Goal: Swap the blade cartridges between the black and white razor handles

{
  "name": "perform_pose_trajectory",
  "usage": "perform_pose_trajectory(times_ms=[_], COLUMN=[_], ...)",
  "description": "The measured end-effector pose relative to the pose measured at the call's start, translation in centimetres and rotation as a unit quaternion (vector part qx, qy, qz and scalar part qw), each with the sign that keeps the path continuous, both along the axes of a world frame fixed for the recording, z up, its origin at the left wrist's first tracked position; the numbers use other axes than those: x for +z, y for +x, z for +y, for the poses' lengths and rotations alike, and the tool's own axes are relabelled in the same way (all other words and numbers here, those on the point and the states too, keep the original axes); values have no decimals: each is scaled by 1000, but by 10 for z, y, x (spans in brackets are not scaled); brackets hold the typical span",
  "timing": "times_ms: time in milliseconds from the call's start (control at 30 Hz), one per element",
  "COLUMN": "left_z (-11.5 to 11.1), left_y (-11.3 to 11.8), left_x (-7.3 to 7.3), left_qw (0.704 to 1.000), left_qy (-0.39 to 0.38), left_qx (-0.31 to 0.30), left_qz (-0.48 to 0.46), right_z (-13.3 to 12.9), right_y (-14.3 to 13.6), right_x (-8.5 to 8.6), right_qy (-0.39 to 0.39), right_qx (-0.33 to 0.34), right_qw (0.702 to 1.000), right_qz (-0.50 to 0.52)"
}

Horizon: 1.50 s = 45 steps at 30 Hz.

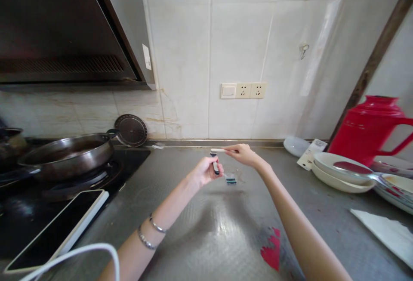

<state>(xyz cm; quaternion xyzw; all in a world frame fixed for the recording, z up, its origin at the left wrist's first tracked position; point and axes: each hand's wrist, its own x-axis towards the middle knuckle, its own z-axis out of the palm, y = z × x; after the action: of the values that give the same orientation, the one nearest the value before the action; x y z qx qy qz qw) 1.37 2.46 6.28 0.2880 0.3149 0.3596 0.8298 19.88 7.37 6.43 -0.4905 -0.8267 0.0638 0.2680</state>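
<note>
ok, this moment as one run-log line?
left hand: holding small black-and-white tool | right hand: holding slim white brush at tool's top | below: grey metal countertop

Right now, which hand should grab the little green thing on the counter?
Probably the left hand: it looks closer to the little green thing than the right hand. Both are busy, though: the left grips a black-and-white tool, the right a white stick.

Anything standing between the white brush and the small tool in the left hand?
Nothing visible stands between them. The right hand holds the white brush at the small tool's upper end, in the left hand; whether they touch is unclear.
</note>
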Motion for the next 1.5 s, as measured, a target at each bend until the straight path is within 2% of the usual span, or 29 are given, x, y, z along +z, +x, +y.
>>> perform_pose_trajectory(times_ms=[133, 300, 433, 567, 700, 833, 933, 1100, 1233, 1367, 1500], left_z=[1, 0, -2, -4, -1, 2, 2, 0, -1, -3, -3], left_y=[1, 2, 3, 3, 3, 3, 3, 4, 5, 7, 8], left_x=[-2, -3, 0, 1, -2, -6, -8, -6, -4, -4, -6], left_qw=[1000, 1000, 999, 997, 996, 995, 996, 996, 995, 996, 997], left_qy=[10, -2, -26, -50, -59, -62, -59, -55, -60, -60, -53], left_qx=[8, 22, 35, 39, 40, 42, 45, 45, 60, 62, 52], left_qz=[13, 3, -27, -41, -53, -59, -58, -51, -43, -38, -36], right_z=[-1, -1, 3, 8, 9, 7, 5, 3, 0, -2, -2], right_y=[-2, -3, 1, 7, 10, 10, 9, 5, 1, -1, -2], right_x=[0, -2, -7, -10, -9, -8, -7, -5, -3, -1, -1], right_qy=[-6, 13, -15, -35, -70, -61, -85, -49, -58, -38, -43], right_qx=[29, -17, 46, 16, 86, 67, 103, 81, 106, 68, 101], right_qw=[1000, 1000, 998, 999, 992, 994, 989, 994, 991, 996, 992], right_qz=[11, -6, 40, 26, 55, 60, 56, 48, 54, 47, 55])
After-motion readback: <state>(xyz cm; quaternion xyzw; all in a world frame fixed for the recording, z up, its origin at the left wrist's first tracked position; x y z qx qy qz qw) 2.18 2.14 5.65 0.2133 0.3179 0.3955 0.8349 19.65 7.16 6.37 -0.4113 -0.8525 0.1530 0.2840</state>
